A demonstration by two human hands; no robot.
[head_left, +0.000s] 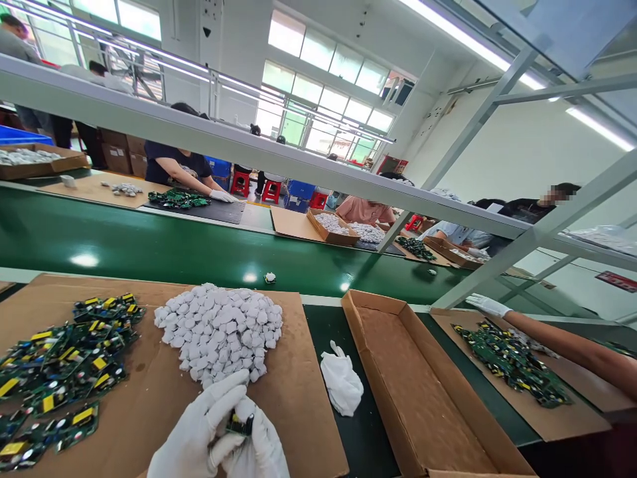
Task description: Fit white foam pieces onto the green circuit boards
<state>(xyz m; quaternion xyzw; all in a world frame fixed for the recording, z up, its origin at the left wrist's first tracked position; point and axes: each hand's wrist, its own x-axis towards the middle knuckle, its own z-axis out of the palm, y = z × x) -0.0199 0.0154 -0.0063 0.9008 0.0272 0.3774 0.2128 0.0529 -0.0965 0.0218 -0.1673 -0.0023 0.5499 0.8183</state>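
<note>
A small green circuit board [241,424] is pinched between the gloved left hand [196,435] and gloved right hand [259,448], both closed on it, above the cardboard sheet [293,398]. Just beyond are heaped white plastic pieces [219,328]; circuit boards [60,372] are piled leftward.

factory line | conveyor belt [199,249] | circuit boards [60,372] | seated workers [179,166]

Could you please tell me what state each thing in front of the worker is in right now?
Left hand: gloved, fingers gripping the small circuit board.
Right hand: gloved, holding the same board.
White parts: heaped loose on cardboard.
Circuit boards: piled loose at left.
Cardboard box: open.
Spare glove: crumpled, lying on mat.
</note>
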